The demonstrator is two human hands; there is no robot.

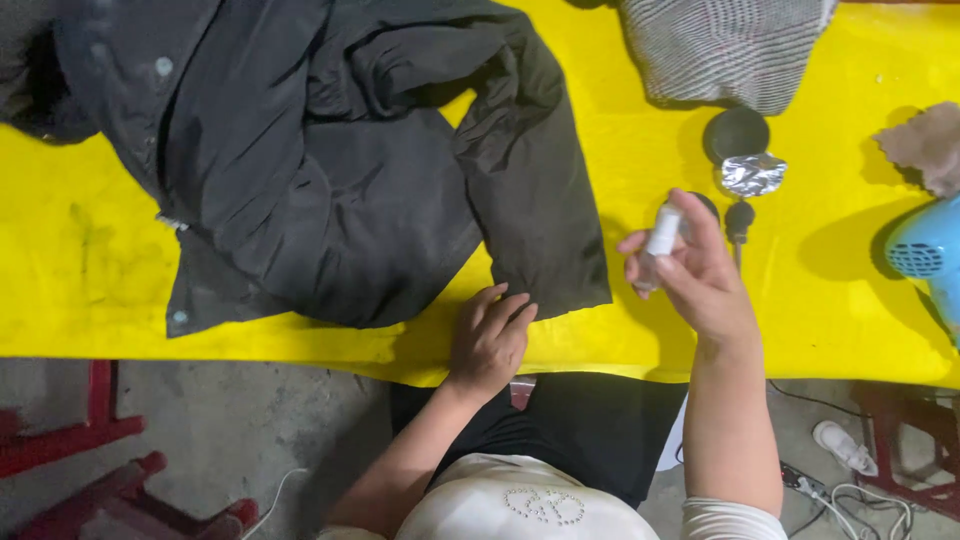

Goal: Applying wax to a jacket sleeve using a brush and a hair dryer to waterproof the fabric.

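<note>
The right hand (697, 275), right of centre in the frame, is closed around a small white plastic bottle (660, 240), thumb and fingers wrapped about its body so that its top end points up and to the left; whether a finger sits on a nozzle cannot be told. The left hand (490, 340), at lower centre, lies flat and empty, fingers spread, on the lower hem of a black padded fabric jacket (340, 170) at the near edge of the table.

Judging from this, the step goes best if the flat hand keeps the hem taut and smooth and stays clear of the patch being treated, while the bottle is held close above the cloth so that nothing lands on the bright yellow table cover (80, 280).

The jacket lies crumpled across the upper left and centre. Just behind the bottle, right of centre, stand a round black disc (736, 133), a crumpled piece of silver foil (752, 174) and a small black-handled tool (740, 222), near enough for an elbow or wrist to knock. A grey checked cloth (725, 45) sits at the top right, a brown rag (925, 145) and a pale blue hair dryer (925, 250) at the right edge.
</note>
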